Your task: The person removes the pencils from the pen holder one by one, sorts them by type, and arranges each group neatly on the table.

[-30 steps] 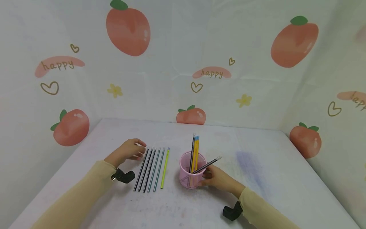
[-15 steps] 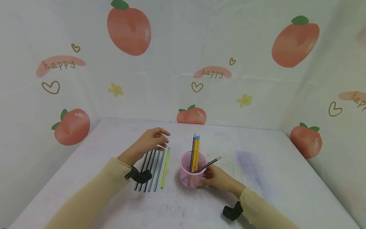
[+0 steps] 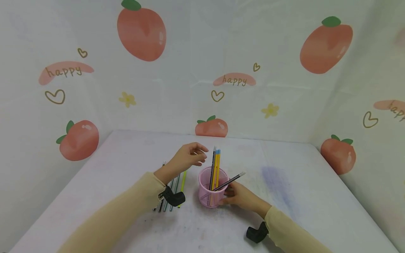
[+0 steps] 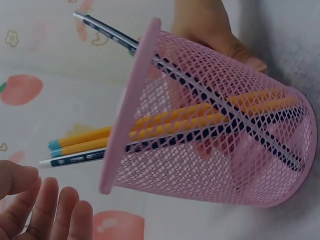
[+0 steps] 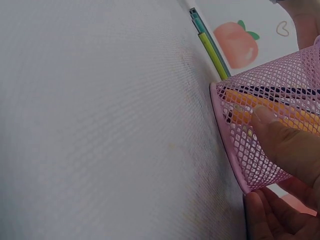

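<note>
In the centre of the head view, a pink mesh cup is held upright on the worktop by the right hand, its thumb and fingers curled about the wall. Two yellow pencils and two dark pencils are contained in it, one dark one slanted towards the frame's right. The left hand is held just left of the pencil tops, fingers loosely bent, nothing gripped. Left of centre, a row of loose pencils is partly covered by the left forearm.
</note>
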### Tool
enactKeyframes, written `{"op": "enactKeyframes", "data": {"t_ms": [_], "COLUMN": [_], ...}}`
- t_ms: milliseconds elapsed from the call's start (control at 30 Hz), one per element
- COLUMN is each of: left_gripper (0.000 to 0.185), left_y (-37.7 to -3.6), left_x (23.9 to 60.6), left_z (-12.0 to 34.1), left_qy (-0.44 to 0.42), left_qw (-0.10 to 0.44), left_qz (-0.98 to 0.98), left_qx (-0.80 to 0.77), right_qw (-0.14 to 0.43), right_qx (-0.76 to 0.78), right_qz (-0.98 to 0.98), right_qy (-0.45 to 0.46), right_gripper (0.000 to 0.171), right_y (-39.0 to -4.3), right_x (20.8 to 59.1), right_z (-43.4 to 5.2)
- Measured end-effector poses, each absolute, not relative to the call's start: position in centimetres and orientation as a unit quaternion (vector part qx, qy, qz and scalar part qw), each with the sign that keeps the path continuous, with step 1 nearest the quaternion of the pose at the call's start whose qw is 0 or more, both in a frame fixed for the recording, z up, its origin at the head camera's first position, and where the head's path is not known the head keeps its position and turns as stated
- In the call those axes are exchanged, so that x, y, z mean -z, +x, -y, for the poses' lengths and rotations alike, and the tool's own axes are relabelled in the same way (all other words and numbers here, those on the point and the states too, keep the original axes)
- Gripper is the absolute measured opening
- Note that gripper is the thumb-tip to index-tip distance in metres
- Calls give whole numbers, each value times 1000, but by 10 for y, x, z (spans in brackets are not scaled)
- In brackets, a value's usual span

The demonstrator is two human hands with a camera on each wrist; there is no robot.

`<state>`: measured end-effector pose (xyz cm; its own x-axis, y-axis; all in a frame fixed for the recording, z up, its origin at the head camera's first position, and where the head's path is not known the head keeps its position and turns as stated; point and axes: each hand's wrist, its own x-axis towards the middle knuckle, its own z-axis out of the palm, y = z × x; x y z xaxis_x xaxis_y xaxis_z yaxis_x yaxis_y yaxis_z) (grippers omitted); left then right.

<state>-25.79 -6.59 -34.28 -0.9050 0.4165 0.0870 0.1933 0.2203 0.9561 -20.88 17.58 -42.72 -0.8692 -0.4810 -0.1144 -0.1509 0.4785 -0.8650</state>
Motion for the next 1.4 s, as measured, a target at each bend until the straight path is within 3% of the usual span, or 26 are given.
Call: {"op": "enactKeyframes", "data": {"t_ms": [733,1400], "left_gripper": [24,18], "left_y": [-257,-258], "left_x": [367,361], "left_z": [44,50], "left_qy": [162,165], "left_qw": [141,111], "left_qz": [-799,-796], "left_qx": [-561,-571], "right_qw": [173,171], "right_qx": [483,486], "right_qz": [-834,-831], "right_qy": [-204,-211], "right_gripper": [72,67], "right_y": [-210,-211], "right_x": [430,433], "right_z": [-178,-177]}}
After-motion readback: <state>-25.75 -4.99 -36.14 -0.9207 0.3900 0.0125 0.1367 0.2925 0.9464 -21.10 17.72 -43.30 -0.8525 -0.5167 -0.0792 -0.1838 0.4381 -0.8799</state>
